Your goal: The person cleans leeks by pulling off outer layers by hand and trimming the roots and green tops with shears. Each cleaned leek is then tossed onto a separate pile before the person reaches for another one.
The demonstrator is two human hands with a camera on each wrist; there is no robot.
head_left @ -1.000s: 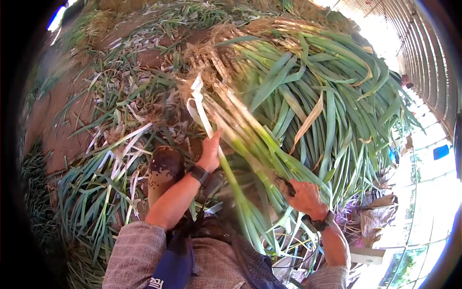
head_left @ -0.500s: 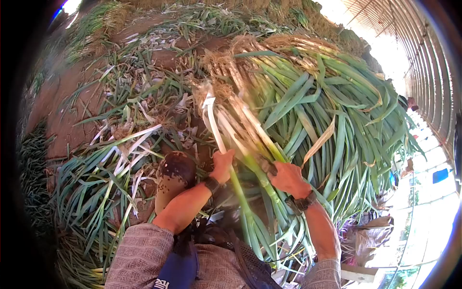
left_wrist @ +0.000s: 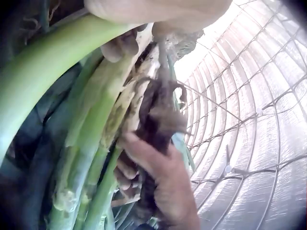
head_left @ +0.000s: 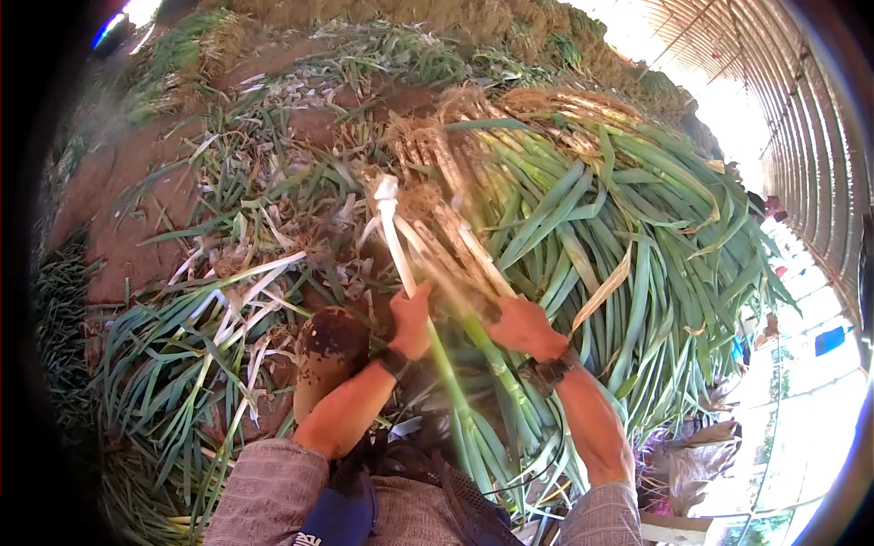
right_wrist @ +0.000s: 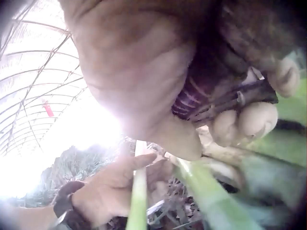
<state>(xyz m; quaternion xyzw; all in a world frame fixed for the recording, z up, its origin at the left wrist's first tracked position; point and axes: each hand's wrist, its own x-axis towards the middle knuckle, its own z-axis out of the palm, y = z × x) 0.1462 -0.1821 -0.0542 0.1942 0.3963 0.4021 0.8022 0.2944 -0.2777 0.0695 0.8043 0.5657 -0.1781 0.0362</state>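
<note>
In the head view my left hand [head_left: 411, 326] grips a long leek-like stalk [head_left: 396, 246] with a clean white end. Close on its right, my right hand [head_left: 528, 329] is at another green stalk among brown-skinned ones [head_left: 460, 238]. The right wrist view shows my right hand [right_wrist: 139, 67] with its fingers curled round a dark, partly purple object [right_wrist: 206, 91], not clearly identifiable; beyond it, my left hand [right_wrist: 108, 191] has its stalk between thumb and fingers. That dark object [left_wrist: 156, 110] also shows in the left wrist view, in my right hand [left_wrist: 168, 184].
A large heap of leafy stalks [head_left: 637, 237] lies to the right, roots pointing away. White-ended stalks [head_left: 232, 296] lie at the left, beside my knee [head_left: 335, 341]. Leaf scraps [head_left: 273, 173] litter the brown ground. A crumpled bag [head_left: 696, 464] is at the lower right.
My right hand has moved up and left along the stalks, closer to my left hand. My left hand keeps its grip on the same stalk. The head view has shifted slightly.
</note>
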